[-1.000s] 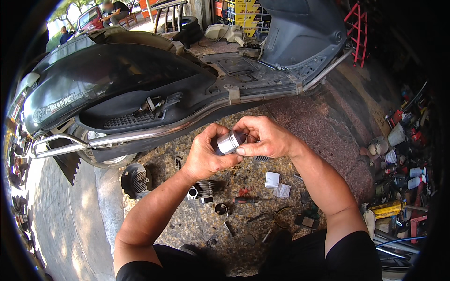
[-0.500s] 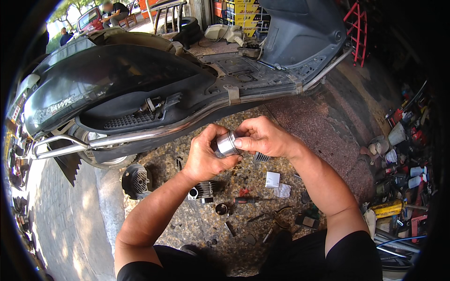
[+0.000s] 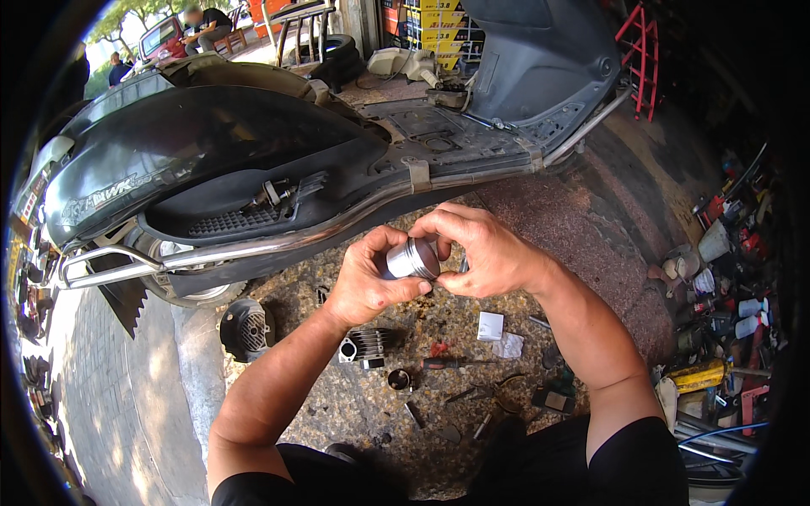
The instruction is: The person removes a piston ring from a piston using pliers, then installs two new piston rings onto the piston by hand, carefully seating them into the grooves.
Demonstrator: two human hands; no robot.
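Observation:
A silvery piston (image 3: 408, 261), its ring grooves near the crown, is held tilted in front of the scooter, the crown turned toward my right. My left hand (image 3: 361, 282) is closed round the skirt, thumb along the lower side. The fingers and thumb of my right hand (image 3: 489, 255) touch opposite edges of the crown by the grooves; whether they pinch a thin ring there is too small to tell. Below my left hand lies a finned cylinder block (image 3: 368, 344) on the speckled floor. Near it sits a small round metal part (image 3: 398, 379).
The black scooter (image 3: 253, 135) stands across the far side, metal side rail nearest me. On the floor are a vented black cover (image 3: 247, 330), a screwdriver (image 3: 443, 363), a white box (image 3: 490, 326) and pliers (image 3: 504, 393). Cluttered tools and bottles (image 3: 749, 319) line the right.
My right hand's fingers have shifted from across the piston's side to opposite edges of its crown. The piston has turned so more of the crown shows; my left hand keeps its hold.

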